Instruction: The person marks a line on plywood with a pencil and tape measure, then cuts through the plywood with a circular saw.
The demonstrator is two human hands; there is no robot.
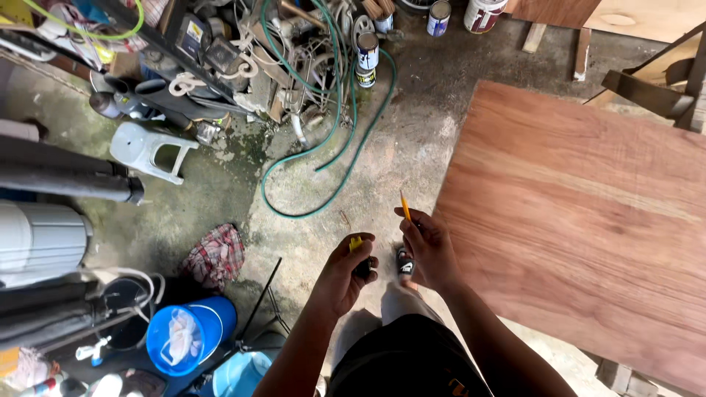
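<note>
Two small things sit in the hands beside one large plywood sheet (588,220), which fills the view from 1 to 5 o'clock on its bench; it looks stiff, heavy and awkward, best taken by opposite edges. At 11 o'clock a tangle of green hose (323,147) loops across the concrete floor (412,147) and could snag feet. A white plastic stool (151,151) lies at 10, a blue bucket (193,334) at 7. The left hand (344,276) closes its grip around a yellow-and-black tape measure (359,254), compact, hard, easily palmed. The right hand (432,250) pinches a yellow pencil (404,206), light, brittle, held near its lower end.
</note>
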